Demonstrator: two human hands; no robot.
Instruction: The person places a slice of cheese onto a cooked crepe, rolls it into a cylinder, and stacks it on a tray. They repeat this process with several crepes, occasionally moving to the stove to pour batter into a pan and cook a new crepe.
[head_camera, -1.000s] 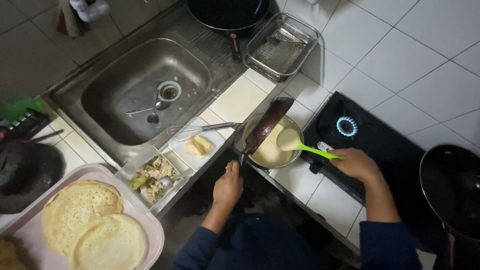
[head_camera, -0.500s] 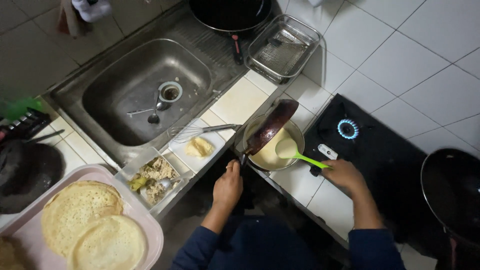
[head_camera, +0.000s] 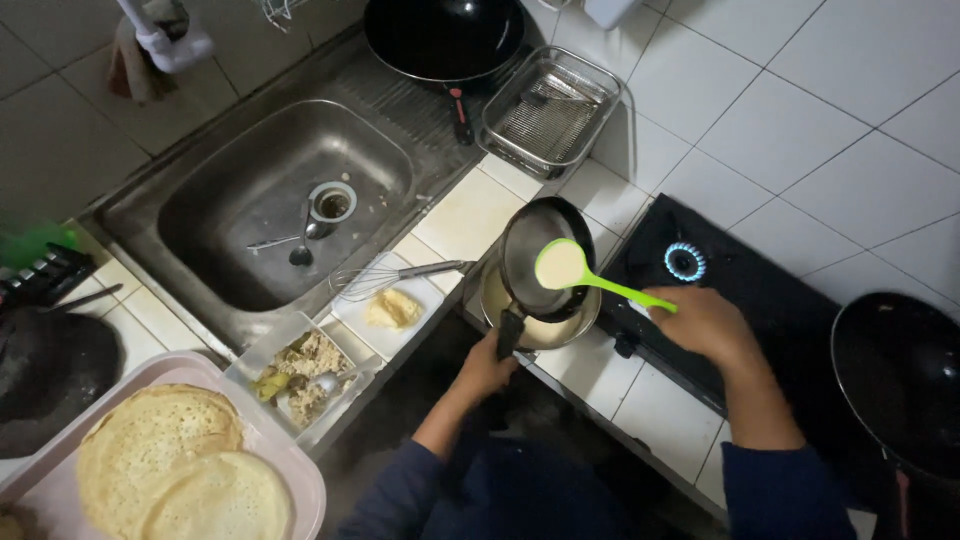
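My left hand (head_camera: 487, 364) grips the black handle of a small dark frying pan (head_camera: 540, 256), held level above a metal bowl of pale batter (head_camera: 545, 328). My right hand (head_camera: 705, 325) holds a green ladle (head_camera: 585, 275) by its handle. The ladle's cup is full of batter and hovers over the pan. To the right of the pan a gas burner (head_camera: 685, 261) on the black stove burns with a blue flame.
A steel sink (head_camera: 270, 200) with a spoon lies at the left. A whisk (head_camera: 385, 277), a butter dish (head_camera: 393, 309), a container of filling (head_camera: 300, 372) and a pink tray of pancakes (head_camera: 180, 470) sit nearby. Black woks stand at the top (head_camera: 440, 35) and right (head_camera: 905, 375).
The pan has swung from tilted to level over the bowl. The ladle has lifted out of the bowl with batter and now sits over the pan.
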